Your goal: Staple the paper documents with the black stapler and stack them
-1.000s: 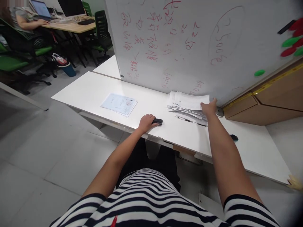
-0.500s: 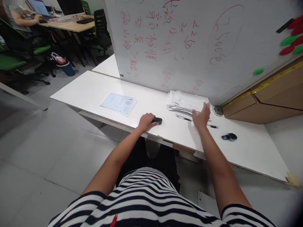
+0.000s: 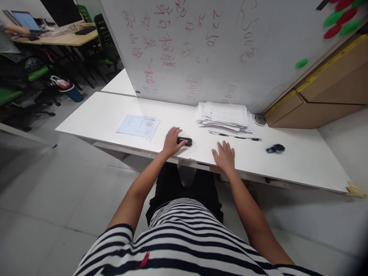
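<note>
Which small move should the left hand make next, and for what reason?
Probably the left hand should close more around the black object: its thumb is right at it, but the fingers look loosely spread. The right hand appears open over the white table, with nothing visible in it.

Head-worn view — forward and down, over a striped shirt [image 3: 184, 234], white desk [image 3: 201, 147] near

Office: whiteboard [image 3: 198, 50], monitor [image 3: 61, 11], laptop [image 3: 27, 21]
</note>
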Available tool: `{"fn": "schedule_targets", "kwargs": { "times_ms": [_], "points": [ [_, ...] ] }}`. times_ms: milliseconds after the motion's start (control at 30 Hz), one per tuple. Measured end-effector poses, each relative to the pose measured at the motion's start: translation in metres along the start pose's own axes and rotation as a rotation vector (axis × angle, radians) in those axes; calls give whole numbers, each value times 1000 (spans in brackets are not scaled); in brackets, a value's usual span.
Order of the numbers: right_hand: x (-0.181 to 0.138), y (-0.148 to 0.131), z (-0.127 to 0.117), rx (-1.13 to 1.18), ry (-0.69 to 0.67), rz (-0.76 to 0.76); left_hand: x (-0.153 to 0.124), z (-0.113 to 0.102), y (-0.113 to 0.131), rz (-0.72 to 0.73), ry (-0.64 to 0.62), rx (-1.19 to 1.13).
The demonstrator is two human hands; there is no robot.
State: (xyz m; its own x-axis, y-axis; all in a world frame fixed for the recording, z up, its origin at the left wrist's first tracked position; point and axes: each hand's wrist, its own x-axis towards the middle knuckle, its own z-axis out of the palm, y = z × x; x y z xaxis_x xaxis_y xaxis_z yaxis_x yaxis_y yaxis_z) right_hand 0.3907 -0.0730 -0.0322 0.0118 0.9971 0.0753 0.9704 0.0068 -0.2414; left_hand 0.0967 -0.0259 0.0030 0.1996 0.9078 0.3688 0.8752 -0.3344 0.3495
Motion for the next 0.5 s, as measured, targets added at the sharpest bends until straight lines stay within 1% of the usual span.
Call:
{"fn": "schedule_targets", "kwargs": {
  "times_ms": [67,100,133,167,233,300,333,367,400,500],
  "points": [
    [0,-1,0,-2,10,2,6,-18,-21,-133,78,63],
    [0,-2,-1,1,13,3,9,-30,-36,-223,97,105],
    [0,-2,-2,6,15,6,11,-42,-55,-307,84,149],
    [0,-2,-3,13,14,8,11,-55,-75,-389,44,195],
    [0,-2,-4,28,8,11,4,-77,-115,-526,-95,274],
    [1,-2,-5,38,3,16,-9,-89,-144,-592,-258,286],
    [1,-2,-5,39,7,20,-16,-91,-153,-619,-298,281],
    [1,-2,-5,39,13,22,-23,-91,-158,-637,-310,274],
    [1,-1,-4,38,21,23,-29,-90,-160,-654,-299,266],
    [2,-1,-1,41,40,20,-37,-80,-157,-700,-203,253]
  ]
}}
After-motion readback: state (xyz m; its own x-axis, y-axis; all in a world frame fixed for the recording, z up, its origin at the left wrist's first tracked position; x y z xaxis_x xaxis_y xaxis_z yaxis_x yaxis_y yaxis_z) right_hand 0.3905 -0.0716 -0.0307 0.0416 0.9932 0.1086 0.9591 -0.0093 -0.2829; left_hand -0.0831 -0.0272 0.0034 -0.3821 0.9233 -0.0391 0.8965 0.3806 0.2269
